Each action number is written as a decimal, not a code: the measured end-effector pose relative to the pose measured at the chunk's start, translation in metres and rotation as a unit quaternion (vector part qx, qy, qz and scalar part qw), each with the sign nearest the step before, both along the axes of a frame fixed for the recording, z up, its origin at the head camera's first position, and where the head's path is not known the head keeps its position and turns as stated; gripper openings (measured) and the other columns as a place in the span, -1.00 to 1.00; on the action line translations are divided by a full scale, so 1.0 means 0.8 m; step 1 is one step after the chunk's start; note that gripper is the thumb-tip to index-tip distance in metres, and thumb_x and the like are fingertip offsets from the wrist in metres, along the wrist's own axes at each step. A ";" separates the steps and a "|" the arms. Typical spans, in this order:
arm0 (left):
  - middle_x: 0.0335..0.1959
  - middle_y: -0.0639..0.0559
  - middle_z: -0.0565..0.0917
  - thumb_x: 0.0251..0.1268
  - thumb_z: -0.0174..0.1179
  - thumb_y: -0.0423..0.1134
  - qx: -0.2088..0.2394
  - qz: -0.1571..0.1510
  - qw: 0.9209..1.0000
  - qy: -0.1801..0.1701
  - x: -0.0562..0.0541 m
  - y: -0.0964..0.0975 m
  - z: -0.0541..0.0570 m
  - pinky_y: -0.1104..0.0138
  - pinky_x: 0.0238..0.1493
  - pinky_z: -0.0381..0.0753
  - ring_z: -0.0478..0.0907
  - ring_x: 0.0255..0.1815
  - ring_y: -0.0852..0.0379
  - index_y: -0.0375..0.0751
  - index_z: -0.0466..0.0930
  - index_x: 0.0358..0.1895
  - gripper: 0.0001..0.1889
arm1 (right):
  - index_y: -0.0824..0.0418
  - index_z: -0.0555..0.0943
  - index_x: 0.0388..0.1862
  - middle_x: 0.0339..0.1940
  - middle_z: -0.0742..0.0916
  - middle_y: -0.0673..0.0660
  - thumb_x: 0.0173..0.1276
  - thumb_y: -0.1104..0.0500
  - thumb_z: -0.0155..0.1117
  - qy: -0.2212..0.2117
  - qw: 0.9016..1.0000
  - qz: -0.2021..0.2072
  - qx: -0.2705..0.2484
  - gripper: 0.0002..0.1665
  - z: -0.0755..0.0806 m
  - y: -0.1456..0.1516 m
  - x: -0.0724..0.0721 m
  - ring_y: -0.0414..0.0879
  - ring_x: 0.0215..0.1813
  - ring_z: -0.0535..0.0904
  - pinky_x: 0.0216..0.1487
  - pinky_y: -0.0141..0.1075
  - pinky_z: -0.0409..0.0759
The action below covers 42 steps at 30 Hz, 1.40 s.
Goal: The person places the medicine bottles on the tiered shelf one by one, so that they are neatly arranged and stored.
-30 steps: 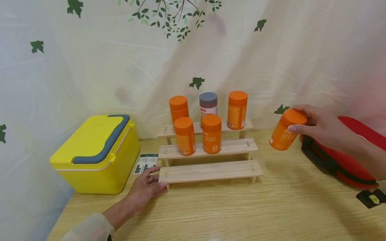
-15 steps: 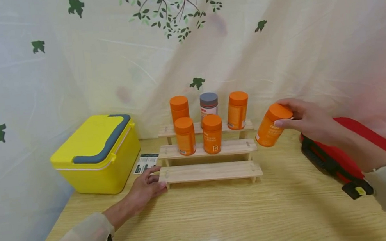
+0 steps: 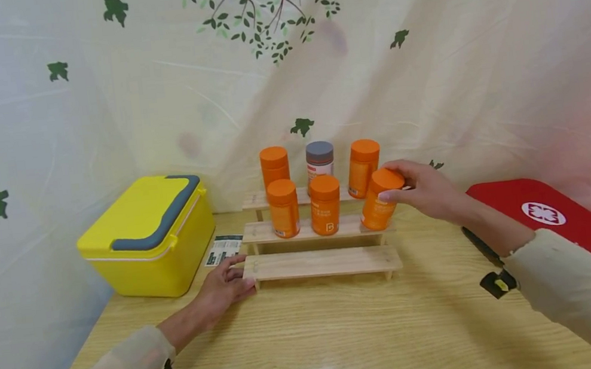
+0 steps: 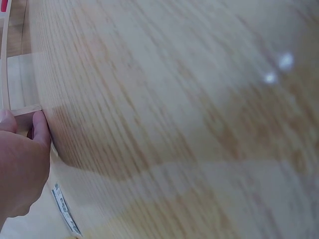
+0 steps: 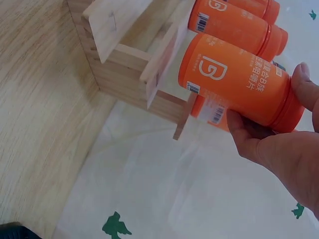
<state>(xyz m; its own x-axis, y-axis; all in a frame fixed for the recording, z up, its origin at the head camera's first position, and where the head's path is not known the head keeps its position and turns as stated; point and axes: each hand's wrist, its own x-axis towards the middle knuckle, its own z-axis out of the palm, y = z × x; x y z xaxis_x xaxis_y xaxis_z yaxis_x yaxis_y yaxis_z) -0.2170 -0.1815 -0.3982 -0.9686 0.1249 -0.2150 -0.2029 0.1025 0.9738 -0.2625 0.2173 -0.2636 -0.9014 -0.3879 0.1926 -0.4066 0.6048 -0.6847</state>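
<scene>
My right hand [image 3: 426, 189] grips an orange supplement bottle [image 3: 377, 203] by its lid end, thumb in front and fingers behind. The bottle tilts slightly above the right end of the middle step of a wooden tiered rack [image 3: 320, 263]; I cannot tell if it touches the step. In the right wrist view the held bottle [image 5: 234, 79] shows its white logo. Two orange bottles [image 3: 325, 205] stand on that step. On the top step are two orange bottles and a grey-lidded bottle [image 3: 319, 155]. My left hand [image 3: 222, 288] pinches the left end of the lowest step.
A yellow cooler box [image 3: 144, 236] with a blue-grey handle stands at the left. Between it and the rack lies a printed card [image 3: 221, 249]. A red case [image 3: 553, 217] with a white emblem lies at the right. Behind everything hangs a leaf-patterned curtain [image 3: 157, 103].
My right hand has carried the orange bottle leftward from beside the red case to the right end of the middle step. The bottle is now more upright. My left hand has stayed put.
</scene>
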 end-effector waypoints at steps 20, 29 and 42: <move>0.12 -0.38 0.47 0.32 0.07 -0.58 0.022 -0.007 1.000 0.016 -0.001 -0.001 -0.005 0.14 0.06 0.61 0.58 -0.03 -0.04 -0.31 0.11 0.41 -0.39 | 0.27 0.45 0.22 0.03 0.61 0.22 0.28 0.03 0.37 -0.013 1.000 -0.026 -0.009 -0.39 -0.016 -0.026 -0.011 0.07 -0.05 0.52 -0.04 -0.18 0.59; 0.15 -0.39 0.44 0.34 0.07 -0.55 0.020 -0.014 1.000 0.020 0.000 -0.003 -0.005 0.14 0.08 0.59 0.57 0.00 -0.05 -0.32 0.09 0.41 -0.39 | 0.29 0.43 0.25 0.08 0.60 0.25 0.27 0.00 0.37 -0.032 0.999 -0.034 -0.018 -0.34 -0.015 -0.029 -0.012 0.10 -0.01 0.53 0.02 -0.14 0.58; 0.16 -0.39 0.43 0.34 0.06 -0.55 0.020 -0.012 1.000 0.014 0.001 -0.002 -0.003 0.12 0.10 0.58 0.55 0.04 -0.09 -0.32 0.09 0.41 -0.39 | 0.30 0.41 0.24 0.12 0.58 0.26 0.29 0.06 0.37 -0.047 0.997 -0.042 -0.048 -0.37 -0.020 -0.032 -0.012 0.11 0.02 0.52 0.07 -0.11 0.58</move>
<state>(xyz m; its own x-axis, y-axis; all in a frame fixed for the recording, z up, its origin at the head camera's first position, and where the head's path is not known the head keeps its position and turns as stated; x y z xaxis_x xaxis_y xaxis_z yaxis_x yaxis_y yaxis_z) -0.2165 -0.1832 -0.4005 -0.9709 0.1554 -0.1822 -0.1736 0.0673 0.9825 -0.2722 0.1914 -0.2799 -0.9457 -0.2943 0.1380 -0.2883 0.5634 -0.7743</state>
